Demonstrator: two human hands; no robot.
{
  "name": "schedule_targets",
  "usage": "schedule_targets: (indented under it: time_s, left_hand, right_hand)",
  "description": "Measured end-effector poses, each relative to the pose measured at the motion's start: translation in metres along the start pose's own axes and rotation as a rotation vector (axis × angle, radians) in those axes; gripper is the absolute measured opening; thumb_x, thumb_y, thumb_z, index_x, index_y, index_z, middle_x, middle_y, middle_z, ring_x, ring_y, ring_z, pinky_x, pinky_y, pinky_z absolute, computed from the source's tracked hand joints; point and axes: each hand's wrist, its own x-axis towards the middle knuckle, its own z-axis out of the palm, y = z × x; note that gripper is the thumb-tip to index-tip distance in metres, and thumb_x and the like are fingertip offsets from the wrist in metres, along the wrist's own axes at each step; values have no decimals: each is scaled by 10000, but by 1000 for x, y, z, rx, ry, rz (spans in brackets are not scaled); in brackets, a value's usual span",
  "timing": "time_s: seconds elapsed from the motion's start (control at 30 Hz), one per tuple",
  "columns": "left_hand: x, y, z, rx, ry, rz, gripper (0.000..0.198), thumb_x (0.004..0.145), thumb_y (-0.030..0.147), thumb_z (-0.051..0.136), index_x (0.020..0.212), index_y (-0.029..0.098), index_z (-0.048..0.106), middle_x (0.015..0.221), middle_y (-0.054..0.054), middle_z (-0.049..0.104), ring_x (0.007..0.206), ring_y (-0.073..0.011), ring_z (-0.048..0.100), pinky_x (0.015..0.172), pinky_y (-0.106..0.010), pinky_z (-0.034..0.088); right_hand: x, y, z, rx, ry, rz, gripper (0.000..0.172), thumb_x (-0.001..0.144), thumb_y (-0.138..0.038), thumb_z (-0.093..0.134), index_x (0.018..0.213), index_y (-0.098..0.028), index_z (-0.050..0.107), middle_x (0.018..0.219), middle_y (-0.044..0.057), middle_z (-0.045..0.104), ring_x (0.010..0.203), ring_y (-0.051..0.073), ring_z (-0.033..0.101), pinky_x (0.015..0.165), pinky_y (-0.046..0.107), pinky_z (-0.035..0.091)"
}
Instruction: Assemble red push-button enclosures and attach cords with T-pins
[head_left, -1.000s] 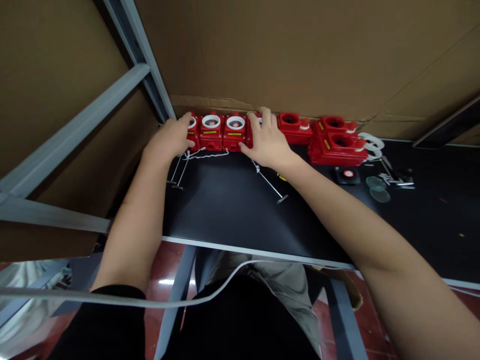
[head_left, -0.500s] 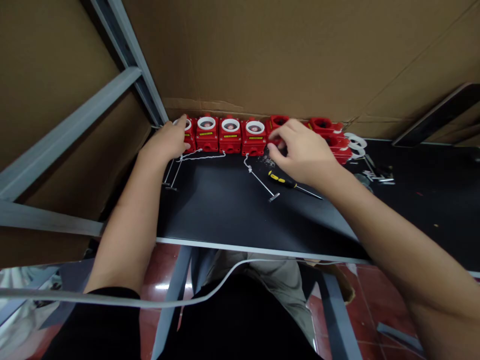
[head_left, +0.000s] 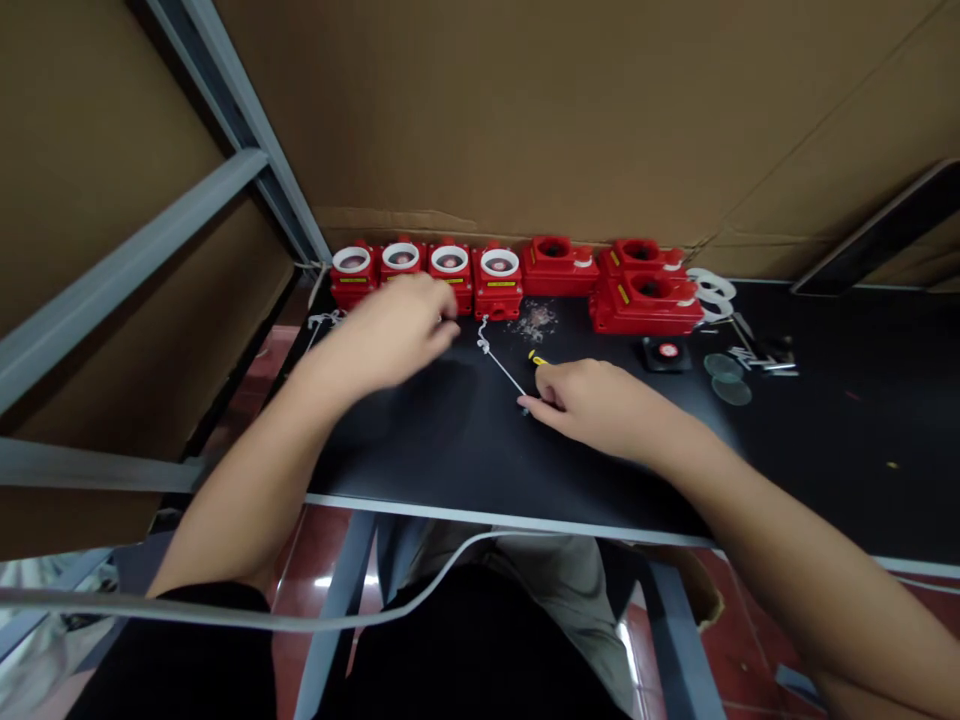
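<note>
My left hand [head_left: 397, 335] hovers in front of the row of red boxes with white rings. Its fingers are loosely curled, thumb apart from them, and nothing shows in it. My right hand [head_left: 600, 405] has thumb and fingers closed at the crosspiece end of a thin T-shaped metal hammer [head_left: 504, 371]. A knotted white cord [head_left: 482, 335] ties that hammer to the rightmost ringed red box [head_left: 498, 285]. Just behind my right fingers shows the yellow end of a screwdriver [head_left: 535, 357]; my hand hides the rest of it.
Ringless red boxes [head_left: 646, 315] stand at the back, near white rings [head_left: 714, 295], clear discs [head_left: 727, 380], a black square part [head_left: 666, 354] and loose metal pieces [head_left: 772, 365]. Small debris [head_left: 536, 320] lies on the black tabletop [head_left: 450, 450]. A metal frame [head_left: 120, 275] rises at left.
My left hand has left the leftmost red box and moved right and nearer. My right hand has come down from the boxes onto the hammer's end, uncovering the black square part.
</note>
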Motion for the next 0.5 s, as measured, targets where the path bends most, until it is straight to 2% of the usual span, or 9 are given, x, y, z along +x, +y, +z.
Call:
schedule_targets:
  time_s: [0.07, 0.1, 0.17, 0.23, 0.37, 0.5]
  left_hand:
    - [-1, 27, 15, -106, -113, 247, 311, 1183, 316, 665, 1438, 154, 735, 1393, -157, 766, 1275, -319, 771, 1155, -417, 604]
    - [-3, 38, 22, -114, -152, 328, 329, 1184, 304, 673, 1461, 136, 729, 1421, -165, 756, 1274, -315, 770, 1161, -417, 601]
    - [-7, 53, 33, -63, -188, 380, 243, 1196, 278, 639, 1312, 111, 774, 1360, -172, 769, 1222, -326, 774, 1199, -449, 587]
    - [-12, 57, 35, -30, -209, 375, 239, 1201, 281, 622, 1172, 115, 792, 1250, -167, 777, 1112, -310, 783, 1210, -468, 584]
    - [-18, 39, 20, 47, -269, 354, 241, 1177, 261, 638, 1070, 135, 812, 1154, -152, 801, 1029, -288, 792, 1133, -427, 598]
    - [-14, 9, 4, 100, -384, 207, 233, 1131, 274, 667, 996, 175, 828, 1133, -135, 857, 1058, -281, 823, 997, -362, 601]
  right_hand:
    - [1, -8, 4, -16, 5, -24, 344, 1147, -415, 656, 861, -243, 572, 856, 93, 739, 730, 236, 614, 701, 362, 268]
    - [1, -10, 6, -16, 0, -48, 319, 1147, -394, 653, 878, -239, 580, 877, 97, 745, 751, 240, 622, 704, 361, 263]
    - [2, -13, 8, 2, -19, -114, 274, 1152, -343, 638, 905, -232, 596, 928, 98, 762, 807, 242, 650, 715, 354, 296]
    - [3, -13, 8, 37, -42, -186, 261, 1155, -328, 638, 916, -229, 607, 952, 80, 768, 831, 227, 656, 734, 340, 350]
    - [4, -8, 7, 107, -61, -269, 248, 1147, -366, 675, 943, -233, 628, 915, 35, 741, 766, 193, 601, 741, 326, 396]
    - [4, -3, 7, 156, -49, -297, 253, 1153, -349, 633, 928, -236, 612, 929, 41, 745, 773, 193, 611, 746, 330, 406]
